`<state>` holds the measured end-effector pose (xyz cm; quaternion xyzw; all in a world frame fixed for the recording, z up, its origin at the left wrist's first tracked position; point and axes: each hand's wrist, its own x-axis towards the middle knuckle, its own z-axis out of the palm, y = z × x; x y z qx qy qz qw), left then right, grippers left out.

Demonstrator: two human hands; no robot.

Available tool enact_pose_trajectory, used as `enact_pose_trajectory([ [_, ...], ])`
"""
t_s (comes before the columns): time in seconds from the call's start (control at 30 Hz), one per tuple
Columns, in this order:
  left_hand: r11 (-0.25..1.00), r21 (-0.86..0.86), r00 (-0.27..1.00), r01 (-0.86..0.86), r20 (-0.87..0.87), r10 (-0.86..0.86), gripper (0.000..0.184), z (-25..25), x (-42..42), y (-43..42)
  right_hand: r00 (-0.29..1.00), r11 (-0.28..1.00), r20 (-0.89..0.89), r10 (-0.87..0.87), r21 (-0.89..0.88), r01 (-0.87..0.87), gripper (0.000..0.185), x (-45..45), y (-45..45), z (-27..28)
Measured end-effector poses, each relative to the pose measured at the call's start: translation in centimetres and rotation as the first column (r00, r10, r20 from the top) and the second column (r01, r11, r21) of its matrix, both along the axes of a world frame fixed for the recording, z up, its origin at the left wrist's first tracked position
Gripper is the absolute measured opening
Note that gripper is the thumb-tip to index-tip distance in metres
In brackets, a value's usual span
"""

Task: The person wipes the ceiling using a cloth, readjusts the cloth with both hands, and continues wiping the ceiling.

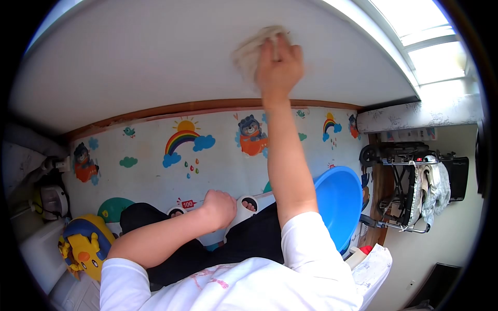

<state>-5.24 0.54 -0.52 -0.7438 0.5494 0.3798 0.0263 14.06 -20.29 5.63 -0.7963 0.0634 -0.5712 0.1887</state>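
Note:
My right hand (280, 70) is raised at the top of the view, its fingers pressing a pale cloth (249, 54) against a broad white surface (140, 57). Hand and cloth are slightly blurred. Lower down, my left hand (220, 207) is curled into a fist in front of my dark trousers (249, 236). Nothing sticks out of that fist, and it lies well away from the cloth. Below the white surface runs a brown wooden strip (192, 107).
A patterned mat or wall (150, 150) with rainbows and bears spreads below the strip. To the right stand a blue basin (342, 202) and a folded wheeled frame (399, 186) with cloths hung on it. A yellow and blue toy (88, 243) is at left. Bright windows (436, 52) are upper right.

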Motion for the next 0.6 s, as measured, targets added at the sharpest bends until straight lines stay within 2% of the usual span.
enact_pose_trajectory([
  [0.03, 1.000, 0.005, 1.000, 0.008, 0.000, -0.008, 0.028, 0.1, 0.1, -0.1, 0.997, 0.997, -0.037, 0.069, -0.026, -0.070, 0.021, -0.2, 0.8, -0.5],
  [0.13, 1.000, -0.003, 1.000, -0.010, -0.010, 0.010, 0.028, -0.1, -0.1, -0.2, 0.994, 0.997, -0.106, 0.016, 0.077, -0.007, 0.021, -1.2, 0.5, 0.8],
  [0.23, 1.000, -0.012, 0.999, -0.027, -0.025, 0.027, 0.028, -0.2, -0.1, -0.2, 0.992, 0.980, 0.119, -0.033, 0.197, 0.009, 0.023, -0.9, -1.3, 2.7],
  [0.33, 1.000, -0.010, 1.000, -0.011, -0.014, 0.010, 0.028, -0.3, 0.0, -0.1, 0.995, 0.995, 0.030, -0.094, 0.018, 0.094, 0.022, -0.1, -0.7, 1.6],
  [0.43, 1.000, 0.001, 1.000, 0.005, -0.002, -0.005, 0.028, -0.5, 0.0, 0.0, 0.997, 0.999, -0.070, 0.031, -0.042, -0.034, 0.019, -0.2, 1.5, -2.0],
  [0.47, 1.000, 0.002, 1.000, 0.007, 0.000, -0.007, 0.027, -0.5, -0.1, 0.0, 0.995, 0.999, -0.094, 0.038, -0.020, -0.040, 0.019, -0.3, 1.4, -2.2],
  [0.6, 1.000, -0.004, 1.000, -0.019, -0.015, 0.019, 0.027, 0.2, -0.1, -0.2, 0.998, 0.996, 0.020, -0.066, 0.063, 0.064, 0.019, -1.1, -0.4, 1.0],
])
